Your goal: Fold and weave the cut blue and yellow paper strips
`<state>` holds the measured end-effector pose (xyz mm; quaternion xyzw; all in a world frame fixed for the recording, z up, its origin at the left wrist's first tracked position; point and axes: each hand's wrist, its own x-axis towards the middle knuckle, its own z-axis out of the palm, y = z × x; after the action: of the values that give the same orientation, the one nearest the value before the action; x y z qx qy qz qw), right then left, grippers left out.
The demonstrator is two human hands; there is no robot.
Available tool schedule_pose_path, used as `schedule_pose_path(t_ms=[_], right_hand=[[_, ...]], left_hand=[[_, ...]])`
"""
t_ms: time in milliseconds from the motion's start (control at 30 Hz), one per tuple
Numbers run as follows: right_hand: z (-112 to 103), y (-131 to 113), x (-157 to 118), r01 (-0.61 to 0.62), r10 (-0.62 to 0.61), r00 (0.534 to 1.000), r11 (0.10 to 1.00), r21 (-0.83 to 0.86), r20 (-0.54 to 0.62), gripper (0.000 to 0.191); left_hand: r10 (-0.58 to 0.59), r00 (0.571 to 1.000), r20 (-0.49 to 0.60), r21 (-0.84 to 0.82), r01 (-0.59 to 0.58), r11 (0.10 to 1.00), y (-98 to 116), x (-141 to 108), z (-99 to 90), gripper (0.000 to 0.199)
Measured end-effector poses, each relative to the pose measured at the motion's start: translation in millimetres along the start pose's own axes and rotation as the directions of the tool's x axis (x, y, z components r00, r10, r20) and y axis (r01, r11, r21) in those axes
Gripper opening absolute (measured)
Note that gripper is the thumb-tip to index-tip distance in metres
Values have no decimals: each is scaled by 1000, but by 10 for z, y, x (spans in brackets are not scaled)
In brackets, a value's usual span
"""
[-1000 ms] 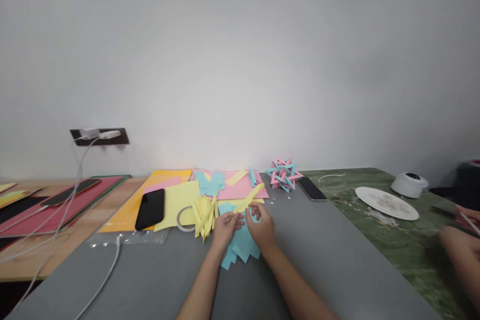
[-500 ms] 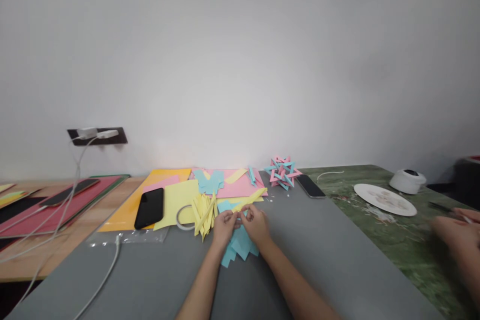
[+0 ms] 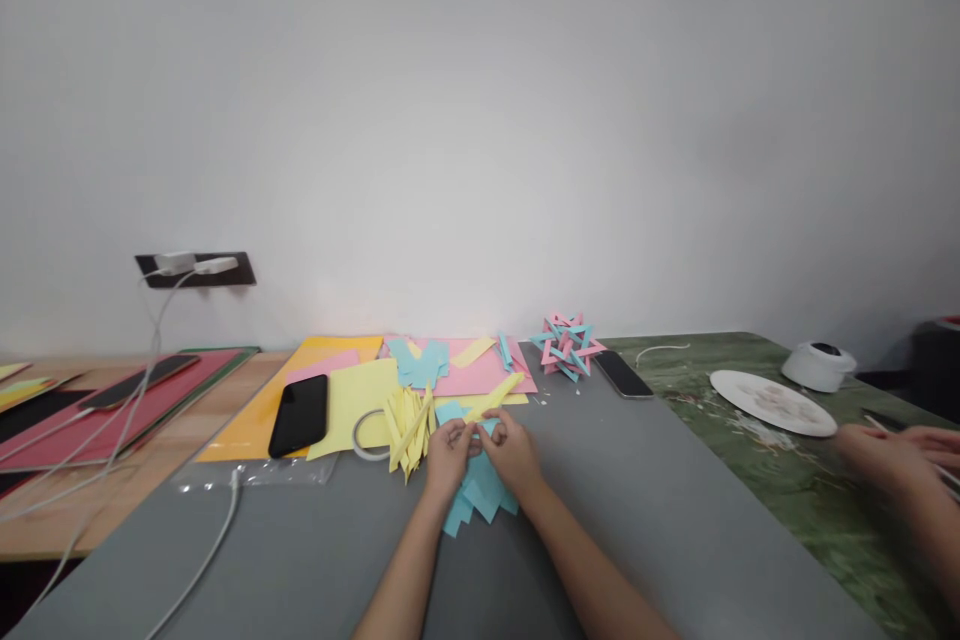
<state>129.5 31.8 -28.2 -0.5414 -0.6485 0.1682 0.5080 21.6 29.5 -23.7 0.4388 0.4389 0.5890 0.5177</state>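
Note:
Both hands meet above the grey table. My left hand (image 3: 450, 458) and my right hand (image 3: 513, 450) pinch the lower end of a yellow folded paper strip (image 3: 498, 394), which points up and to the right. Under and between the hands lie several blue paper pieces (image 3: 484, 492). Just left of my left hand is a pile of yellow folded strips (image 3: 409, 428), with a white tape roll (image 3: 360, 434) beside it. Behind the hands, blue cutouts (image 3: 420, 363) rest on a pink sheet (image 3: 486, 380).
A pink and blue paper star model (image 3: 568, 346) stands near a phone (image 3: 625, 374). Another phone (image 3: 299, 416) lies on coloured sheets. At right are a white plate (image 3: 772, 402), a white device (image 3: 817, 366) and another person's hands (image 3: 892, 460). A cable (image 3: 210, 560) crosses the left side.
The yellow strip between my fingers has tilted more upright, its tip shifting left. The other person's hands have moved left, close to the plate.

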Motion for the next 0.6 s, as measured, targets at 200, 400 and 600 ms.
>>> schedule_pose_path(t_ms=[200, 400, 600], right_hand=[[-1, -21, -3, -1, -1, 1000, 999, 50, 31, 13], [37, 12, 9, -45, 36, 997, 991, 125, 75, 13], [71, 51, 22, -46, 23, 994, 973, 225, 104, 14]], left_hand=[[-10, 1000, 26, 17, 10, 1000, 23, -4, 10, 28], [-40, 996, 75, 44, 37, 998, 34, -4, 0, 28], [-29, 997, 65, 40, 27, 999, 34, -10, -2, 28]])
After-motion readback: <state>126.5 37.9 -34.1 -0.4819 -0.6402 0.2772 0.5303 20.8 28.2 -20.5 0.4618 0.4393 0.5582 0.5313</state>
